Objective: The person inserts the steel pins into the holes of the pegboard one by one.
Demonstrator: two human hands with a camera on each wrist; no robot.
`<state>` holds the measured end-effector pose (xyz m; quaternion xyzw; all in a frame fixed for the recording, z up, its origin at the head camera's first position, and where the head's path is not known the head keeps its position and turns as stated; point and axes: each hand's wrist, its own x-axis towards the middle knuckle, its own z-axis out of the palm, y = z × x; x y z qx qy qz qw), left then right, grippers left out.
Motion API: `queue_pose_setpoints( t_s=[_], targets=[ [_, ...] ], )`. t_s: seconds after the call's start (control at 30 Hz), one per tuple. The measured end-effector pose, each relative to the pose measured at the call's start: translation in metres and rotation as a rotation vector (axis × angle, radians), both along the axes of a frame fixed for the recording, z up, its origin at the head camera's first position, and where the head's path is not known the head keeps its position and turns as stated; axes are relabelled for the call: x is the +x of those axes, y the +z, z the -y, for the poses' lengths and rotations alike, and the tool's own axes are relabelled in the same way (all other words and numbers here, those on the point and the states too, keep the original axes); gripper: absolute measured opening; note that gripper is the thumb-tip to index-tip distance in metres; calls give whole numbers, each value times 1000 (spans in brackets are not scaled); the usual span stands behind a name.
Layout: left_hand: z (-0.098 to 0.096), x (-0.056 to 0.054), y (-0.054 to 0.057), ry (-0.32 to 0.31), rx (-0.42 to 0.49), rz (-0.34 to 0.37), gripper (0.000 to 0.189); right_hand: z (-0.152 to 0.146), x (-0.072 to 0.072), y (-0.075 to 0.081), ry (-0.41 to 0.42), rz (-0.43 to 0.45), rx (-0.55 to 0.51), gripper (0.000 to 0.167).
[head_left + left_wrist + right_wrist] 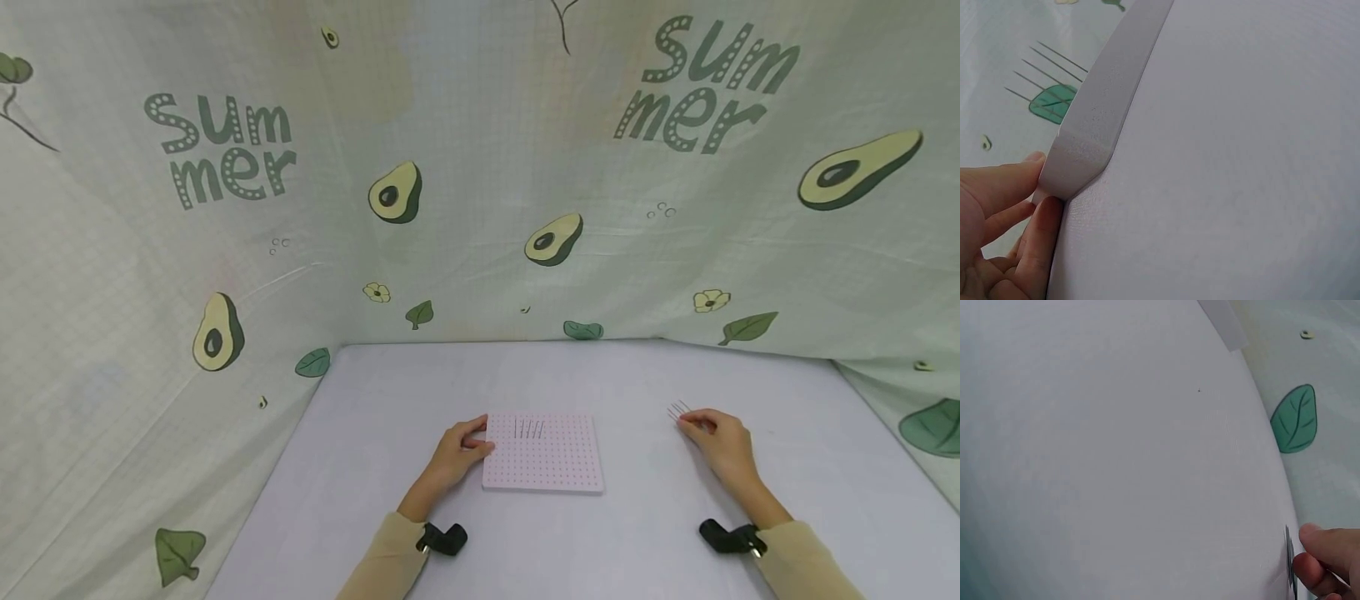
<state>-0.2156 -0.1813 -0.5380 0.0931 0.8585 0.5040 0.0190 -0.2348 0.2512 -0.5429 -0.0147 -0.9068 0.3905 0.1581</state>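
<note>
A pale pink pegboard (543, 467) with rows of small holes lies on the white table. Several thin metal pins (529, 429) stand in a row near its far left part. My left hand (452, 454) holds the board's left edge, thumb and finger at the corner in the left wrist view. Off to the right, more thin metal pins (677, 408) lie loose side by side. My right hand (720, 442) is right at them, thumb and index fingertips close by. In the right wrist view these fingertips (1307, 565) are slightly apart, beside the pins (1289, 553).
A white cloth covers the table (630, 550). Behind and beside it hangs a pale green curtain (465, 125) printed with avocados and leaves. Black wrist mounts (446, 539) sit on both forearms.
</note>
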Motion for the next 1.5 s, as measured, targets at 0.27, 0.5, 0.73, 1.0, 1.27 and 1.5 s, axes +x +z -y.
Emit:
queue_pose_setpoints(
  t_s=[0.27,0.5,0.73,1.0,1.27,1.5],
  targets=[
    [0,0,-2,5,-3,-12,55,-1,-1,1,20,-18,30,14],
    [1,0,-6,5,2,-9,55,0,-1,0,38,-20,51,13],
    [2,-1,-8,-5,9,-24,56,3,-5,-4,51,-67,70,10],
    [0,-1,-5,4,4,-4,55,6,-6,-1,47,-72,69,9],
    [-1,0,-2,5,6,1,55,6,-6,2,44,-84,82,10],
    [0,-1,-3,-1,9,2,55,6,-6,-2,36,-83,87,11]
  ],
)
